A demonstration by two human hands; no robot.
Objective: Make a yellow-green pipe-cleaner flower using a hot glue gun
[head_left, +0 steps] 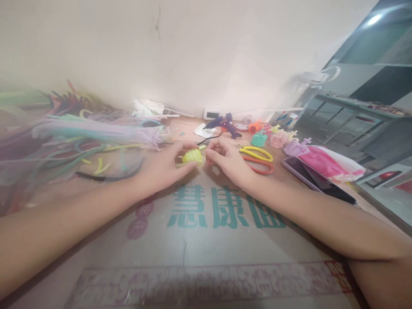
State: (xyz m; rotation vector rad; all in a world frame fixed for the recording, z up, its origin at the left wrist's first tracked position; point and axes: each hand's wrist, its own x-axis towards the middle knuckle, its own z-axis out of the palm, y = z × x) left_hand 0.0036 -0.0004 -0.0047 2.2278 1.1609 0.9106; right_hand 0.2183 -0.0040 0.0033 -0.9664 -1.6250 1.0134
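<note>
My left hand (180, 161) grips a fuzzy yellow coiled piece (192, 157), seemingly wound from pipe cleaner, between thumb and fingers. A short pale yellow end sticks out of it on the right. Just beside it, my right hand (225, 161) has thumb and fingertips pinched together. What lies in that pinch, if anything, is too small and blurred to make out. Close to the right hand's knuckles lie scissors with one yellow and one orange-red handle (257, 159); their blades are mostly hidden behind the hand.
Bundled pipe cleaners (103, 131) spread over the left side. A dark blue glue gun (225, 124) rests behind my hands, near a small digital display (211, 114). Colourful fuzzy pieces (259, 138), a phone (317, 180), a pink packet (334, 163) and a clear bottle (307, 96) stand right.
</note>
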